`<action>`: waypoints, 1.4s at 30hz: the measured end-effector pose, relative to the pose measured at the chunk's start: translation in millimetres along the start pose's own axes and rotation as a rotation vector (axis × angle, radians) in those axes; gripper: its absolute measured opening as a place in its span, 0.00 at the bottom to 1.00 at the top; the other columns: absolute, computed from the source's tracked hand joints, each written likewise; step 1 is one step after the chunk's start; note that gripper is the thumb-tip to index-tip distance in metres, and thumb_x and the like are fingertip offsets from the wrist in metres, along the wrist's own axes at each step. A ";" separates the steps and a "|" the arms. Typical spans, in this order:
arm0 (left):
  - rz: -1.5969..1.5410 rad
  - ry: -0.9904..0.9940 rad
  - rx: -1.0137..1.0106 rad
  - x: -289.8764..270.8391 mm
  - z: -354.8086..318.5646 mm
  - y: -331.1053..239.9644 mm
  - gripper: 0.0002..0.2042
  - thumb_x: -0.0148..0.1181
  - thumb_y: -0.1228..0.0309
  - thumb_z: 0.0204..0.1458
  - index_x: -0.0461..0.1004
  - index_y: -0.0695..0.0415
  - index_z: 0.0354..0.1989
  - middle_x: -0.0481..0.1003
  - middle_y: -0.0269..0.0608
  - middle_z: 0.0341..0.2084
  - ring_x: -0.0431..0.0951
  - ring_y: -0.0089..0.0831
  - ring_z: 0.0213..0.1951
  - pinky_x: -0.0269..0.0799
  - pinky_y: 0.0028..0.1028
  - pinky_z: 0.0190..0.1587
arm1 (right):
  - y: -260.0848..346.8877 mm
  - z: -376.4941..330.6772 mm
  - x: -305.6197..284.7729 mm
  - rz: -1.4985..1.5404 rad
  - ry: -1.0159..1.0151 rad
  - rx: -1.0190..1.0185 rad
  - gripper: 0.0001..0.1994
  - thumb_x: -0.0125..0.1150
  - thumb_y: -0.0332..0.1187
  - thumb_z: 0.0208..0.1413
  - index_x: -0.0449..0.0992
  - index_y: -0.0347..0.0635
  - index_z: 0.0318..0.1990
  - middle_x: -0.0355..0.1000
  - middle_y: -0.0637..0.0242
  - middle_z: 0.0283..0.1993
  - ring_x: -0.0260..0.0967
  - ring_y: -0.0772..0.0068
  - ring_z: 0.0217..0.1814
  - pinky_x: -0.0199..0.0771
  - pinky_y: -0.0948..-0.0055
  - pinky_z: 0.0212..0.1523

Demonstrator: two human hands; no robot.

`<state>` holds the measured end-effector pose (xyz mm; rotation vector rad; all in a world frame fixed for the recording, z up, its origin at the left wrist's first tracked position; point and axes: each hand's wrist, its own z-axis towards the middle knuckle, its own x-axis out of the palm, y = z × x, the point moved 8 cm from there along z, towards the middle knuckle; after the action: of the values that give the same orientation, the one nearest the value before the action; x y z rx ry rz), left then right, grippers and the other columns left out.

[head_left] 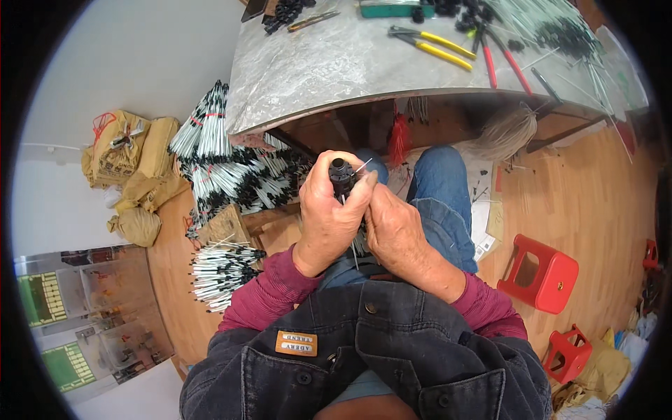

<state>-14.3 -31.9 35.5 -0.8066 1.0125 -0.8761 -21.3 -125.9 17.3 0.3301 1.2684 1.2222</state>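
Note:
In front of my lap, my left hand (323, 217) is closed around a black cylindrical plastic piece (341, 173) with a round open top and a ribbed side. Close against it, my right hand (400, 222) is closed, its fingertips pinching a thin metal wire (364, 166) that sticks out beside the piece. The fingers hide where the wire meets the plastic. Below my hands, several thin white rods (359, 246) hang down over my lap, partly covered by my wrists.
On the grey marbled table (301, 70) lie yellow-handled pliers (437, 47), red-handled pliers (505, 59) and loose black parts. Bundles of black-tipped white rods (217, 182) are stacked at left near tan sacks (133, 154). Red stools (553, 280) stand at right.

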 end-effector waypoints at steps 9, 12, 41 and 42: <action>0.015 -0.155 -0.033 -11.3 5.0 5.8 0.05 0.55 0.77 0.43 0.65 0.62 0.27 0.69 0.34 0.21 0.66 0.16 0.24 0.64 0.17 0.27 | 0.3 1.8 2.4 -0.014 -0.047 -0.089 0.05 0.49 0.23 0.43 0.60 0.36 0.28 0.61 0.55 0.25 0.63 0.53 0.27 0.63 0.62 0.24; -0.072 -0.150 -0.092 -10.9 6.2 15.8 0.05 0.54 0.78 0.43 0.65 0.62 0.27 0.69 0.35 0.22 0.67 0.16 0.25 0.64 0.18 0.27 | -0.6 5.2 5.0 -0.022 -0.006 -0.084 0.05 0.49 0.23 0.43 0.60 0.36 0.28 0.61 0.55 0.25 0.63 0.53 0.27 0.64 0.62 0.24; -0.083 0.128 -0.056 3.6 15.0 9.7 0.09 0.50 0.79 0.41 0.59 0.60 0.31 0.63 0.34 0.24 0.63 0.18 0.26 0.61 0.19 0.28 | -13.7 21.5 3.8 0.112 0.250 0.045 0.04 0.52 0.26 0.45 0.67 0.35 0.29 0.66 0.51 0.30 0.66 0.50 0.30 0.66 0.62 0.27; -0.085 0.125 -0.053 4.8 14.9 10.2 0.09 0.50 0.79 0.41 0.59 0.60 0.31 0.63 0.34 0.24 0.63 0.18 0.26 0.61 0.19 0.28 | -12.5 23.4 -1.6 0.109 0.250 0.043 0.04 0.52 0.26 0.45 0.67 0.35 0.29 0.66 0.51 0.30 0.66 0.50 0.30 0.66 0.62 0.27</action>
<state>3.3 -29.6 29.6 -0.8526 1.1216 -0.9858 5.0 -122.5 16.6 0.2866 1.5084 1.3617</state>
